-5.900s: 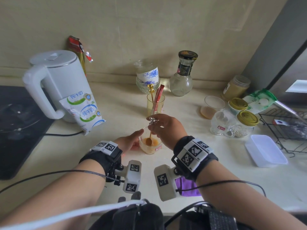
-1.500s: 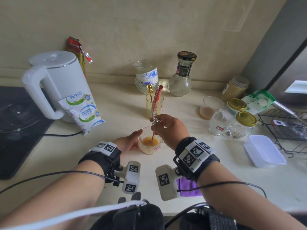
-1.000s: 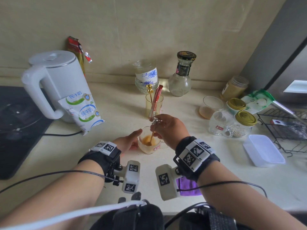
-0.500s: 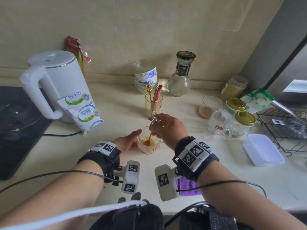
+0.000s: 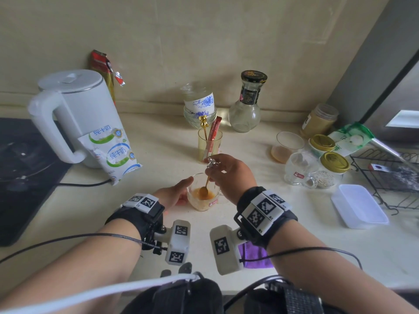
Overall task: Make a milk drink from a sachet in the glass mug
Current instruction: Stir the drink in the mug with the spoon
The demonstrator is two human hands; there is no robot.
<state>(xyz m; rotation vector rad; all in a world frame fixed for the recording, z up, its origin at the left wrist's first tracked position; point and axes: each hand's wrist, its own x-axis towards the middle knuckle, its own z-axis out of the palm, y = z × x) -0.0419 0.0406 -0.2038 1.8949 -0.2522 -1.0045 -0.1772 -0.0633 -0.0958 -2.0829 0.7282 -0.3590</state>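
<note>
Far left of our fingers: the milk pouch (image 5: 111,152) leans on the kettle (image 5: 74,114), exactly as it did six seconds ago; it looks unopened, though we cannot be sure.
At the left fingers: our left hand (image 5: 172,194) curls round the left wall of the glass mug (image 5: 204,199), with the thumb near the rim. This hold is unchanged from every earlier frame.
Between both sets of fingers: the mug stands on the counter, with orange-brown liquid low inside and a paler layer beneath it.
Under the right fingertips: the spoon (image 5: 206,181) stands steeply, its bowl now mid-liquid. Half a second ago the bowl sat nearer the left fingers (so the stir is circling).
At the right fingers: our right hand (image 5: 229,173) pinches the spoon's handle near its top and has barely shifted.
Just beyond the fingertips: the tumbler (image 5: 209,146) holds a red sachet (image 5: 214,132), untouched.
For the task: we judge the stirring unfinished, since that pale layer suggests undissolved powder.
</note>
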